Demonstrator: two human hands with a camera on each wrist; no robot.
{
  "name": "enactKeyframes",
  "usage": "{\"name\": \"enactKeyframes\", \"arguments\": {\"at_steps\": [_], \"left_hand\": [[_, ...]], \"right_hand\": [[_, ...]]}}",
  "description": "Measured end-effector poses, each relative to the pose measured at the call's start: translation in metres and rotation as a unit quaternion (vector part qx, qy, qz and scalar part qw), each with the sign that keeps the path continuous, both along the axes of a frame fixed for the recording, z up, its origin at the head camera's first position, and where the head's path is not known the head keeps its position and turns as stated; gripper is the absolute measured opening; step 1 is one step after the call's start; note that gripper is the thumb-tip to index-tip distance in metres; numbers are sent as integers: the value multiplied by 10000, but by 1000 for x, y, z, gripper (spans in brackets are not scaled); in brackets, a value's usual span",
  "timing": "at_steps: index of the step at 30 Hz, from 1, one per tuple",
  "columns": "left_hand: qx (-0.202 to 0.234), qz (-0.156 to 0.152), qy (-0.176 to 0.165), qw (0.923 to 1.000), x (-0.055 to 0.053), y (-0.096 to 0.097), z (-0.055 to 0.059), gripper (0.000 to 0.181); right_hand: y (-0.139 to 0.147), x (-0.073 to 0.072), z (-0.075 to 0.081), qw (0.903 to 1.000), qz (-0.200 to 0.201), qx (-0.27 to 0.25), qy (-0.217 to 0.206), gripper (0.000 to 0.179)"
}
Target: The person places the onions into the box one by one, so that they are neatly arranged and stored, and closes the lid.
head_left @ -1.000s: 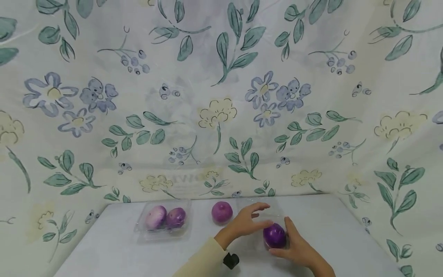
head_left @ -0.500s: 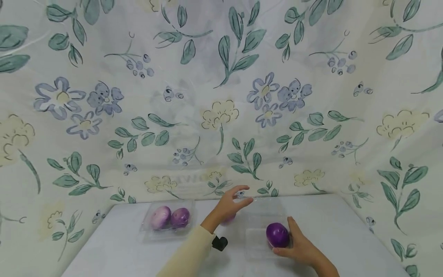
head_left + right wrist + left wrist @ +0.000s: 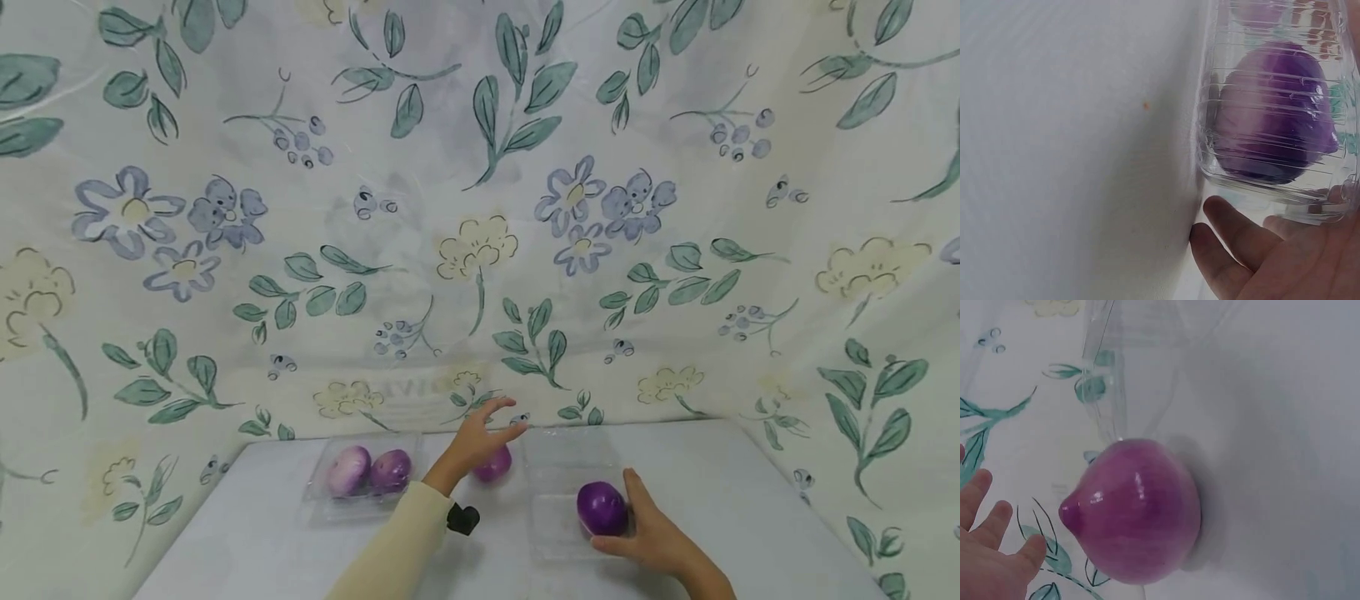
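Note:
In the head view, my left hand reaches over a purple onion on the table, fingers spread and holding nothing. The left wrist view shows this onion lying on its side, with the fingertips apart from it. My right hand grips the right side of an open clear plastic box. A darker purple onion sits inside at that end. Through the ribbed wall in the right wrist view this onion shows, with fingers at the box's lower edge.
A second clear box with two purple onions stands at the left of the white table. The first box's lid lies back toward the floral curtain behind the table.
My left hand has left the dark onion in the box and moved left, over the loose onion. The right hand stays at the box. The head view has shifted slightly.

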State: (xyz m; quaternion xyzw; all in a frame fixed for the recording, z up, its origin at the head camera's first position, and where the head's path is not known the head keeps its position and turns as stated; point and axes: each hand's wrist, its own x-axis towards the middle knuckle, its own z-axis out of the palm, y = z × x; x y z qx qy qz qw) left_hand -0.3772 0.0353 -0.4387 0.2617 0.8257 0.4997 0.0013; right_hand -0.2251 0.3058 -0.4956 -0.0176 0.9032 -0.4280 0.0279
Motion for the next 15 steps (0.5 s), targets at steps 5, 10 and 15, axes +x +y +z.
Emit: {"name": "enactKeyframes", "arguments": {"at_steps": [5,10,15], "left_hand": [[-124,143,51,9998,-7,-4,-2,63],[-251,248,137,9993,-7,-8,-11,61],[-410,338,270,9982,-7,-12,-13,60]], "right_hand": [[-1,0,4,10000,-36,32,-50,129],[-1,0,3,9999,-56,10,-87,128],[-3,0,2,10000,-57,-44,-20,127]]}}
